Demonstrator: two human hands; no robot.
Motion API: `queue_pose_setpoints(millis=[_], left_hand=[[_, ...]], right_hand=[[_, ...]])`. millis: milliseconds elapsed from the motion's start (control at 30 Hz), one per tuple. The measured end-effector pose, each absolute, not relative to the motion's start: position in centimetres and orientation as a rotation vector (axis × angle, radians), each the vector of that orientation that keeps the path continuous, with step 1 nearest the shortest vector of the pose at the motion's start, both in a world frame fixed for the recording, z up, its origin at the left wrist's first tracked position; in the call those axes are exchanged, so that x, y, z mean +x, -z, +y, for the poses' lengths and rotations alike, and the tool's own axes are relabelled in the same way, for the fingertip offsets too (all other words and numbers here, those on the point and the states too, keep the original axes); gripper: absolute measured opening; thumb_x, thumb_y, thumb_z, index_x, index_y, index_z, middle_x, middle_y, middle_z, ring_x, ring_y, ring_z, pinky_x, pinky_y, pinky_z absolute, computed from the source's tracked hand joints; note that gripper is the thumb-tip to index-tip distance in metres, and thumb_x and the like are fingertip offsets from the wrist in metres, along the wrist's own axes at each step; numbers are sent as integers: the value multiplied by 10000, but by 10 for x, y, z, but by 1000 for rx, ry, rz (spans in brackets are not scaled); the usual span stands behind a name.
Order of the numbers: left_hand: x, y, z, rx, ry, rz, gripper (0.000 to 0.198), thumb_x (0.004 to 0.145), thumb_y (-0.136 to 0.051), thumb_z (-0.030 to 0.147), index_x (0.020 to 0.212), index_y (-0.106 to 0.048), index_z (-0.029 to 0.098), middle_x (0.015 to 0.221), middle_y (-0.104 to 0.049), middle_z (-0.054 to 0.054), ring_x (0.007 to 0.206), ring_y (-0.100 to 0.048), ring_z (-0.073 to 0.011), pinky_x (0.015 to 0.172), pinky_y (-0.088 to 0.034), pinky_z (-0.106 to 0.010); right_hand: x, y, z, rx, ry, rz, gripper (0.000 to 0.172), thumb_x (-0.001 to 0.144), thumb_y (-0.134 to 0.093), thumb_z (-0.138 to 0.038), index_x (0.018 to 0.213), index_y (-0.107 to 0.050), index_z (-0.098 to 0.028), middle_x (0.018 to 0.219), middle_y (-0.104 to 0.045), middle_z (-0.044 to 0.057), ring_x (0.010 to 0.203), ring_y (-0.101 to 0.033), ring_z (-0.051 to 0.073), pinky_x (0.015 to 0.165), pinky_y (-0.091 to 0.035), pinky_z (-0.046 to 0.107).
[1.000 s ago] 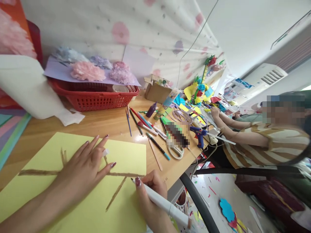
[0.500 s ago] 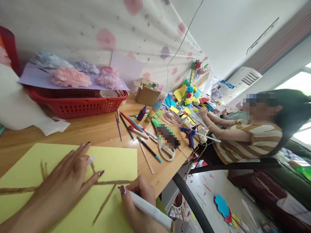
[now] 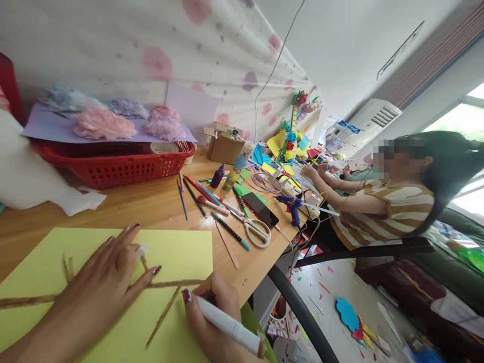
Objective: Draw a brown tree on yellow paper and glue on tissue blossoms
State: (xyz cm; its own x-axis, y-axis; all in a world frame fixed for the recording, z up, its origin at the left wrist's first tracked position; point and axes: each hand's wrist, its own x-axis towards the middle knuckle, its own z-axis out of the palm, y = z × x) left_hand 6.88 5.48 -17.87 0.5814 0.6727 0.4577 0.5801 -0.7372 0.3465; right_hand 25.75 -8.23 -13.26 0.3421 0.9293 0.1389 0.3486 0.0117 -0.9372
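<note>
A yellow paper sheet [image 3: 181,252] lies on the wooden table [image 3: 151,206] in front of me, with brown branch lines [image 3: 177,283] drawn on it. My left hand [image 3: 102,287] rests flat on the sheet, fingers spread, a small white strip on one finger. My right hand [image 3: 215,317] is closed around a white marker [image 3: 227,325], its tip down on the paper near the brown lines.
A red basket [image 3: 124,164] under a purple sheet with paper flowers stands at the back. Pens, brushes, scissors [image 3: 255,232], a phone [image 3: 260,209] and a blue glue gun [image 3: 293,209] lie to the right. Other people sit further along the table.
The view has swung a little to the right and down. My hands stay on the sheet, with the marker hand shifted slightly left along the lines.
</note>
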Motion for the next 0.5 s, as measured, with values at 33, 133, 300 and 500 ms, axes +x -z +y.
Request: queue_pose_setpoints(millis=[33,133,300,500], left_hand=[[71,173,53,2680,-864,1126,379,885,-393,494,1102,-502,203,1484,-410,-177,1393,-339,-407,1089,-341,-627],[77,157,49,2703,-824,1200,448,890,-362,546,1053,-516,158,1424,-447,-271,1326,-432,-425,1020,-414,-620],[81,142,44,2747,-707,1236,451,932,-303,545,1033,-498,152,1429,-437,-289,1353,-416,-379,1044,-416,-586],[82,140,42,2713,-654,1277,430,927,-349,516,1040,-513,135,1443,-425,-286,1377,-383,-373,1068,-387,-566]], right_hand=[[258,133,-82,-1554,-699,-1201,250,831,-617,-338,701,-449,-206,518,-399,-80,440,-328,62,414,-225,199],[259,128,-82,-1572,-686,-1222,229,827,-619,-325,705,-470,-202,509,-417,-77,432,-345,63,410,-239,194],[264,119,-84,-1529,-519,-1357,121,800,-634,-270,740,-567,-189,537,-500,-51,458,-417,78,435,-310,195],[270,120,-92,-1513,-591,-1429,94,816,-630,-267,854,-590,-191,542,-488,-59,420,-400,77,398,-296,197]])
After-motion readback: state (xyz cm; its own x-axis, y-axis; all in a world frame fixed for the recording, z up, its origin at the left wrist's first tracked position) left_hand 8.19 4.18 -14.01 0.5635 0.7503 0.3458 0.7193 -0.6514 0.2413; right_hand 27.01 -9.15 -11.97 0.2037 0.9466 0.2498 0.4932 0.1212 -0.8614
